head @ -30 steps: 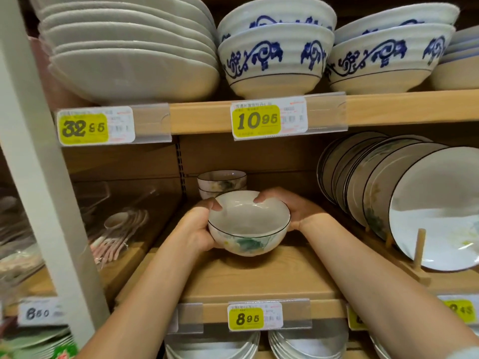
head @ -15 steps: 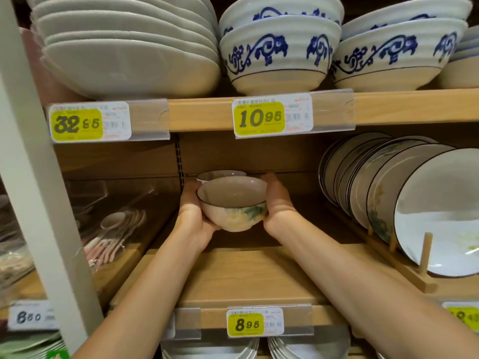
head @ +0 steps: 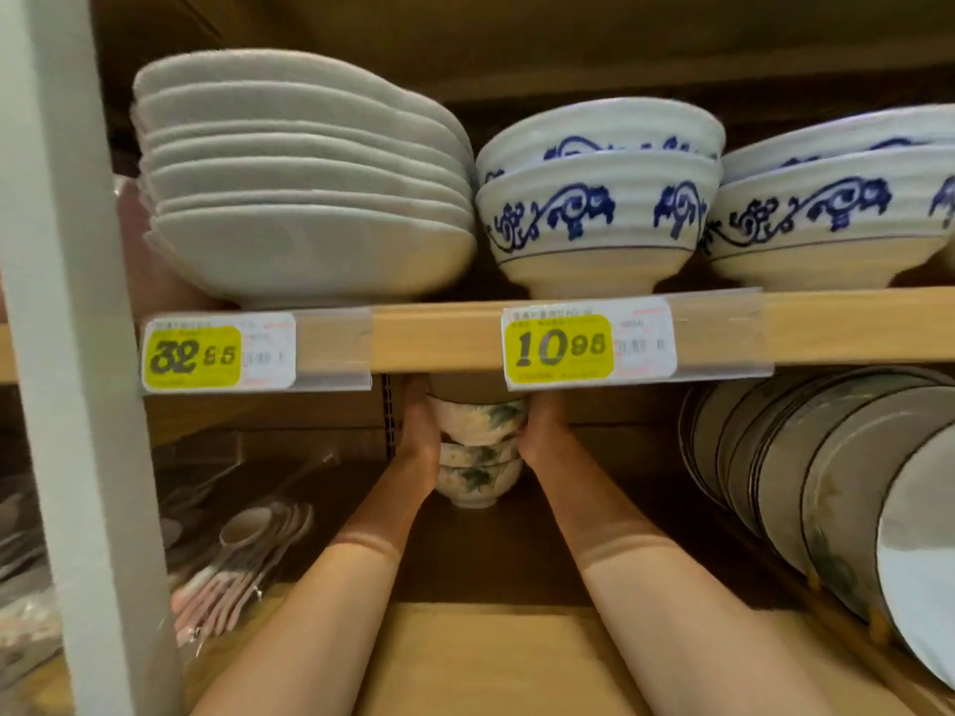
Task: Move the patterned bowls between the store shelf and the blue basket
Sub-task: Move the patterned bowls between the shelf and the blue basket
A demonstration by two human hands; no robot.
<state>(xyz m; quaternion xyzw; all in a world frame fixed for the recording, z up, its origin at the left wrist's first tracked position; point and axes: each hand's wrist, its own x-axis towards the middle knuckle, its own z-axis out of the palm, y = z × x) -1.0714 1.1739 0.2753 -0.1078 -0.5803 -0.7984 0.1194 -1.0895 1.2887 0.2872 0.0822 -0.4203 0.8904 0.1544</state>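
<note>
— Patterned bowls (head: 478, 478), where are they sitting?

— They are sitting in a small stack far back on the lower shelf (head: 491, 658), right under the edge of the upper shelf (head: 444, 333). Three of them are showing, one inside the other, with green leaves painted on their sides.

— What are the hands doing?

— Both arms are reaching in. The left hand (head: 419, 436) is cupping the left side of the top bowl (head: 478, 420). The right hand (head: 540, 431) is cupping its right side.

— Are the fingers spreading out?

— They are curling round to the back of the bowl, and the bowl and the upper shelf are hiding them. So I cannot tell if they are spreading out or pressing together.

— Is the top bowl touching the one under it?

— It is looking like it is sitting inside it, but I cannot tell for sure. Its rim is hiding behind a yellow price tag (head: 560, 348).

— What else is sitting around?

— White dishes (head: 310, 198) are piling up on the upper shelf. Big bowls with blue swirls (head: 599, 214) are sitting just beside them. Plates (head: 827, 483) are standing on their edges at the right of the lower shelf. Spoons (head: 243, 560) are lying on the left, near a white post (head: 62, 354).
</note>
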